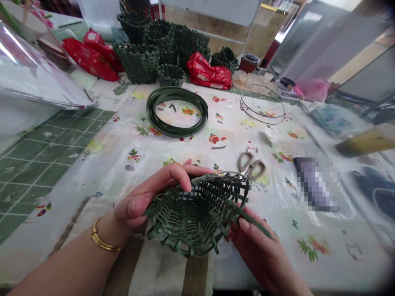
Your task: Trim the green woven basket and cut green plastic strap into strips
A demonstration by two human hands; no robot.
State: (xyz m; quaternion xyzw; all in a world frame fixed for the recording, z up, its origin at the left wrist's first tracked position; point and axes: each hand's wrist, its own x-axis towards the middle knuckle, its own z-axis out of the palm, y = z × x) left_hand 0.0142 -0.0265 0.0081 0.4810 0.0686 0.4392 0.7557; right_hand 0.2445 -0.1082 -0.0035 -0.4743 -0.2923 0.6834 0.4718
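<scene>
A small dark green woven basket (pixel 188 218) is tilted so that its open mouth faces me, near the table's front edge. My left hand (pixel 154 189) is wrapped round its left and far side, the fingers curled over the rim. At the lower right of the rim, my right hand (pixel 256 242) pinches a green strip (pixel 257 224) between thumb and fingers, close against the weave. Short strip ends fold over the rim. Just beyond the basket lie scissors (pixel 251 166) with beige handles, their blades partly hidden behind it.
A coil of green strip (pixel 151 111) lies mid-table, with a thin wire ring (pixel 262 119) to its right. Several woven baskets (pixel 137 61) stand at the back beside red packets (pixel 208 72). A blurred-out object (pixel 316 185) lies at right. The floral tablecloth (pixel 234 111) covers the table.
</scene>
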